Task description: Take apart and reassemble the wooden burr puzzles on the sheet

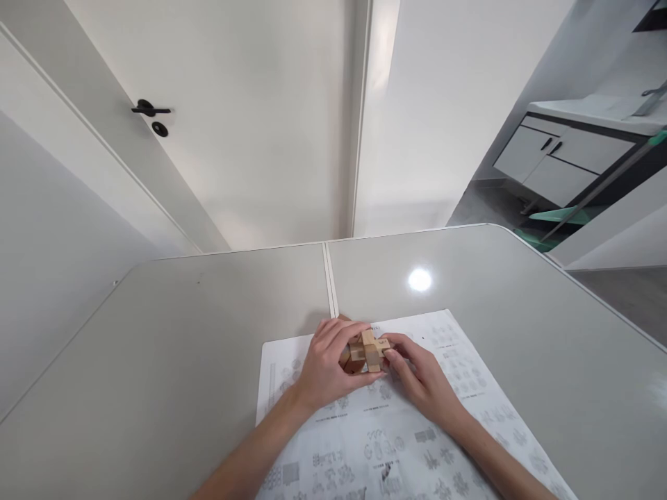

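A wooden interlocking block puzzle (pixel 371 351) is held between both hands, a little above a printed sheet. My left hand (pixel 331 357) wraps around its left side, fingers over the top and thumb along the lower edge. The fingertips of my right hand (pixel 420 371) pinch a short block end that sticks out on the right. Darker brown wood shows behind the puzzle, partly covered by my left fingers. Beneath both hands lies the large white instruction sheet (pixel 380 444), covered with small grey diagrams of puzzle shapes and lines of text too small to read.
The grey table (pixel 156 375) has rounded far corners and a pale seam (pixel 330 278) down its middle. Beyond it stands a white door (pixel 250 125) with a black handle (pixel 151 110). A white sink cabinet (pixel 567 149) and green-edged things are at the far right.
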A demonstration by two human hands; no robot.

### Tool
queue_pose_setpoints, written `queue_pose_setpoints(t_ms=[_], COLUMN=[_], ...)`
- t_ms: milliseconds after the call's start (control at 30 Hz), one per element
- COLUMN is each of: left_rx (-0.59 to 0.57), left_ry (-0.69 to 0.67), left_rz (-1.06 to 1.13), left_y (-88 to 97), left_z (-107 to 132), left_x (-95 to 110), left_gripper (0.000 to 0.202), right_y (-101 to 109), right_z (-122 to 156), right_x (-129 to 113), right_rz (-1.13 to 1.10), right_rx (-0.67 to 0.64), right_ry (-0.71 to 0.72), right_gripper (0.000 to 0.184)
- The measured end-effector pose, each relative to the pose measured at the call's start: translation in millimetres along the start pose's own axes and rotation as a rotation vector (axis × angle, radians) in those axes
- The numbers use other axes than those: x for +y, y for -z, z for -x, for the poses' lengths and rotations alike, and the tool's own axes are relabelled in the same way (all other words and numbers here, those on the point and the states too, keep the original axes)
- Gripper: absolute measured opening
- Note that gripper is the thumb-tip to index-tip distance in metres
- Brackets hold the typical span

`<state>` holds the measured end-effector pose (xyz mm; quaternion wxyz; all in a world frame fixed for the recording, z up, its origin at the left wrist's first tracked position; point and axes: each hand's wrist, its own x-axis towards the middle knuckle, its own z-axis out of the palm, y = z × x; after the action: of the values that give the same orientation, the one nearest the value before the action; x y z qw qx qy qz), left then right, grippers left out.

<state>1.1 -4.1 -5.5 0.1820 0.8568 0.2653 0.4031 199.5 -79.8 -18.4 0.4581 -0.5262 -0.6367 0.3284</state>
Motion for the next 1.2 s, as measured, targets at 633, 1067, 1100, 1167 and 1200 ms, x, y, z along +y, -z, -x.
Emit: queue_pose_setpoints(t_ms=[633,1067,1100,1167,1200], left_rx=[-0.054,-0.127,-0.141,-0.16,-0.168], left_ry=[-0.13,-0.082,-0.061,-0.019,0.001], left_rz=[-0.026,0.069,0.091,0.123,0.131], left_y=[-2.2,-0.9,-0.8,-0.5,-0.3], left_z=[3.1,2.1,2.7,3.2,3.1], left_x=[-0.5,0.6,0.2,0.1,0.4], left_gripper=[0.057,0.072,0.076,0.08,0.08], right_y=[-0.3,2.3,3.3,5.5,6.4], right_z=[-0.1,-0.7,-0.5,-0.1,0.1], right_x=[1.1,-3.3,-3.1,-2.6,-2.4], right_rz=[-0.038,-0.244,-0.22,-0.176,-0.156], right_rx=[-0.017,-0.081,-0.069,-0.035,-0.014], right_ry=[-0.123,-0.244,-0.225,-0.195,-0.178], right_gripper=[0.045,0.065,0.066,0.061,0.057])
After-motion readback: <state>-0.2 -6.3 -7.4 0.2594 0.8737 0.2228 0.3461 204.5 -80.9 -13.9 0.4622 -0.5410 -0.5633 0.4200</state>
